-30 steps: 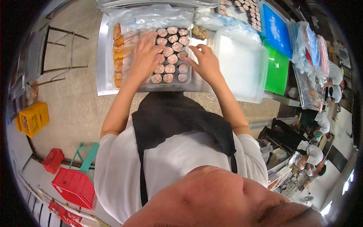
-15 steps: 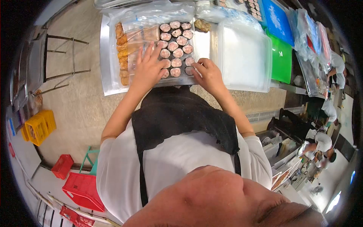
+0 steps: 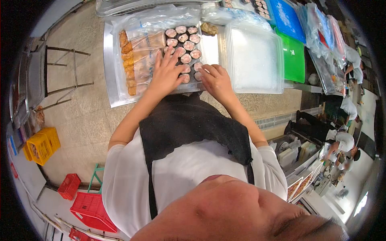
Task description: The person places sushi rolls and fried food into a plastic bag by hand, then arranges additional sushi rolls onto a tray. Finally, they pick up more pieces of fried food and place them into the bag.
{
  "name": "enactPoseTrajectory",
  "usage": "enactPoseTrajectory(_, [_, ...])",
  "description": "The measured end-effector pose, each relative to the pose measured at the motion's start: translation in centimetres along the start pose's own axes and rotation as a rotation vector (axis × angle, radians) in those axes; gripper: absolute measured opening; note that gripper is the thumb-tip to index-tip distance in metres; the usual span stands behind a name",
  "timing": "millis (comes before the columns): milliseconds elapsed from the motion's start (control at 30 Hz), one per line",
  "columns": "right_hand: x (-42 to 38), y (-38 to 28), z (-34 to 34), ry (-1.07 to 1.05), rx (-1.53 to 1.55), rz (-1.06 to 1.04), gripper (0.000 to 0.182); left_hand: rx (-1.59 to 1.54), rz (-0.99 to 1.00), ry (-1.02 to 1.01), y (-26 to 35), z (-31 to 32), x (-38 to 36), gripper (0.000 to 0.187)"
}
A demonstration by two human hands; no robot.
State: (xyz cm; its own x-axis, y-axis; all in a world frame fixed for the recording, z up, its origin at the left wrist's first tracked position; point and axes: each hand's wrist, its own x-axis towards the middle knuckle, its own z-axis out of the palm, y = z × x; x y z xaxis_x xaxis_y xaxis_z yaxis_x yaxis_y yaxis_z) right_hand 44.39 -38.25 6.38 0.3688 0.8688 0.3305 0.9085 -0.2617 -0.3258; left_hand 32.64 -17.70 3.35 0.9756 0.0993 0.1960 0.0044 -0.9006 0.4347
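Note:
A tray (image 3: pixel 113 94) lined with a clear plastic sheet (image 3: pixel 148 36) holds rows of seaweed-wrapped rolls (image 3: pixel 182 38) with pink-and-white tops. Golden-brown fried pieces (image 3: pixel 127 58) form a column along the tray's left side. My left hand (image 3: pixel 165 76) lies with fingers spread over the sheet and the left rolls, its thumb beside the lower ones and partly hiding them. At the right column, my right hand (image 3: pixel 217 80) has bent fingers drawn together at the side of a lower seaweed-wrapped roll (image 3: pixel 198 75). Its thumb is tucked low, so the grip is partly hidden.
Right of the tray stands a translucent plastic container (image 3: pixel 254 60), with green (image 3: pixel 291 56) and blue (image 3: pixel 286 18) boards beyond. A brown lump (image 3: pixel 209 28) sits between. Yellow crates (image 3: pixel 42 145) and red crates (image 3: pixel 90 211) are at left; co-workers (image 3: pixel 343 142) stand far right.
The view has shifted slightly. My left hand has moved a little right among the lower rolls. The fingers of my right hand have drawn closer together by the right column.

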Motion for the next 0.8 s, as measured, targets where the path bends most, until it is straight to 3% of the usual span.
enactPoseTrajectory(267, [1.0,2.2,1.4,-0.155,-0.075,-0.054,0.034,-0.018,-0.023,0.088,-0.2,0.2,-1.1,0.033])
enactPoseTrajectory(567, [4.1,2.3,2.7,-0.028,-0.078,-0.199,0.035,-0.002,-0.088,0.085,0.3,0.0,-1.8,0.032])
enactPoseTrajectory(800, [3.0,3.3,2.2,0.019,0.002,-0.11,0.032,0.006,-0.098,0.094,0.4,0.1,-1.9,0.031])
